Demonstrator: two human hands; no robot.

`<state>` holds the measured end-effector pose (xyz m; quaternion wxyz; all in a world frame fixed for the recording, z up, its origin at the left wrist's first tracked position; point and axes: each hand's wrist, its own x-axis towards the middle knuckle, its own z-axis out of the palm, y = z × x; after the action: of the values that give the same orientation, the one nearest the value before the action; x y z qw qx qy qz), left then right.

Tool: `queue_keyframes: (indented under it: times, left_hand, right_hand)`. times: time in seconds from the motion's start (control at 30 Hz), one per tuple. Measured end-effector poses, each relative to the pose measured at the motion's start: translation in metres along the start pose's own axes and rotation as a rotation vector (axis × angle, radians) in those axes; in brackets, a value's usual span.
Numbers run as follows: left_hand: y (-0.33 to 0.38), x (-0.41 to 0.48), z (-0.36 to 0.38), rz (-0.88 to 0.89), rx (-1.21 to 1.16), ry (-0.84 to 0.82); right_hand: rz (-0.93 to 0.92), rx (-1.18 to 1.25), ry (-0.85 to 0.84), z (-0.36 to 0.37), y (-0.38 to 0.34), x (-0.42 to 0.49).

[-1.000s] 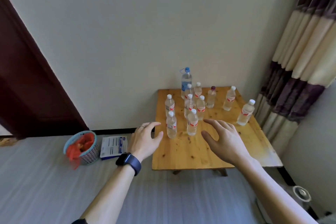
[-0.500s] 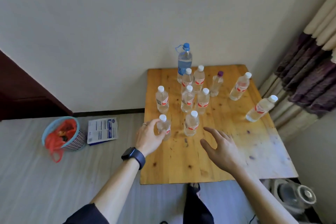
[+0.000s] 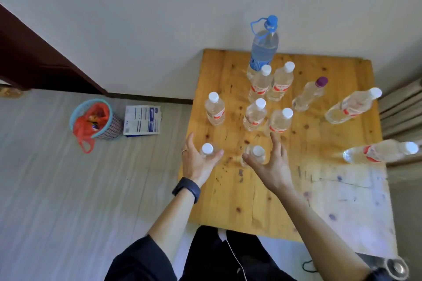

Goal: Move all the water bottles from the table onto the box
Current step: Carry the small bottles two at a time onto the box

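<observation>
Several clear water bottles with white caps and red labels stand on the wooden table (image 3: 230,191). Behind them stand a tall blue-capped bottle (image 3: 262,50) and a purple-capped bottle (image 3: 308,96). My left hand (image 3: 196,164) is wrapped around the nearest left bottle (image 3: 207,149), thumb against its side. My right hand (image 3: 272,166) cups the neighbouring bottle (image 3: 258,151) with its fingers still spread, thumb on the left and fingers reaching past on the right. A flat white and blue box (image 3: 142,121) lies on the floor left of the table.
A teal basket (image 3: 112,125) holding a red plastic bag stands on the floor beside the box. A dark brown door (image 3: 34,59) is at the far left. Curtains (image 3: 402,109) hang right of the table. The table sits against the wall.
My view has moved closer over the table. My left hand has closed around the front left bottle. My right hand moved forward from the table's front to the bottle beside it.
</observation>
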<state>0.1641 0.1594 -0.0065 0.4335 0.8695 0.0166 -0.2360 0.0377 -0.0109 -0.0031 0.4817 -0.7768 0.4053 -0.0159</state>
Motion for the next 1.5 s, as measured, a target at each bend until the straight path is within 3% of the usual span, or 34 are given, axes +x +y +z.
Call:
queue_keyframes:
  times: [0.17, 0.3, 0.53, 0.87, 1.17, 1.33, 1.5]
  left_hand:
    - [-0.012, 0.026, 0.02, -0.051, 0.059, -0.068]
    - [-0.019, 0.035, 0.019, -0.033, -0.021, -0.088]
    - [-0.023, 0.037, -0.012, 0.075, 0.081, -0.47]
    - [-0.05, 0.016, -0.03, 0.175, 0.256, -0.706]
    - [-0.056, 0.005, -0.02, 0.101, 0.082, -0.648]
    - [-0.061, -0.01, -0.011, 0.152, 0.012, -0.461]
    - [-0.066, -0.012, 0.006, 0.175, 0.099, -0.334]
  right_hand:
    - [0.115, -0.11, -0.187, 0.014, 0.021, 0.032]
    - [0.134, -0.083, -0.184, 0.019, 0.03, 0.035]
    - [0.198, -0.085, -0.16, 0.022, 0.02, 0.011]
    - [0.249, -0.097, -0.098, 0.058, 0.035, -0.062]
    - [0.11, -0.139, -0.124, 0.058, 0.05, -0.061]
    - [0.035, -0.08, -0.081, 0.059, 0.058, -0.06]
    - [-0.004, -0.055, -0.043, 0.07, 0.054, -0.054]
